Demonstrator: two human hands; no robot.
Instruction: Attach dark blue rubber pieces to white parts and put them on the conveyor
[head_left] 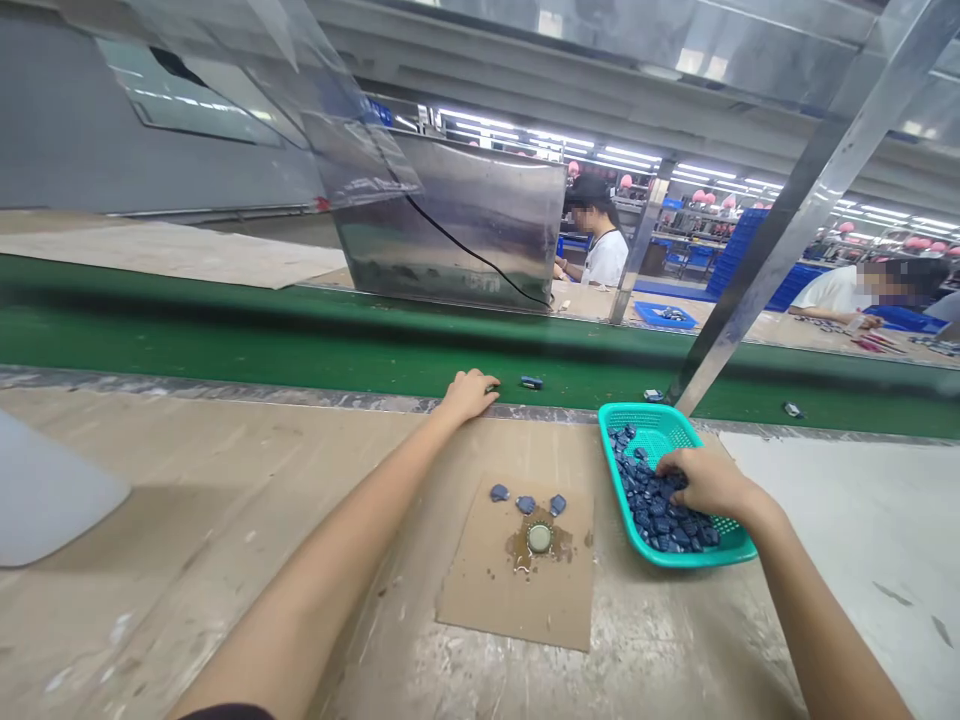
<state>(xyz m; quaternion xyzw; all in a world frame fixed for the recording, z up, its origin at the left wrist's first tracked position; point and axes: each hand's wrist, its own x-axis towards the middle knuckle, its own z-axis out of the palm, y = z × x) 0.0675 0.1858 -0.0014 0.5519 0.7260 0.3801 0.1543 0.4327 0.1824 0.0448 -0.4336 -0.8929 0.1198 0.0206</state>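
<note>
My left hand (470, 393) reaches to the near edge of the green conveyor belt (247, 335), its fingers curled down over a small dark thing that is mostly hidden. Just right of it lies a small dark blue and white part (532, 382) on the belt. My right hand (709, 480) is inside the turquoise basket (739, 553), fingers bent down among many small dark blue pieces (660, 515); what its fingertips grip is hidden. Between my arms, a cardboard square (517, 610) carries a metal bottle cap (539, 538) in a wet brown stain, with three dark blue pieces (526, 505) beyond it.
More small parts (793, 410) lie along the belt to the right. A slanted metal post (750, 270) rises behind the basket. Across the belt stand a metal panel (457, 220) and a blue tray (665, 315). Two co-workers in white tops sit there. A white curved object (52, 495) lies at left.
</note>
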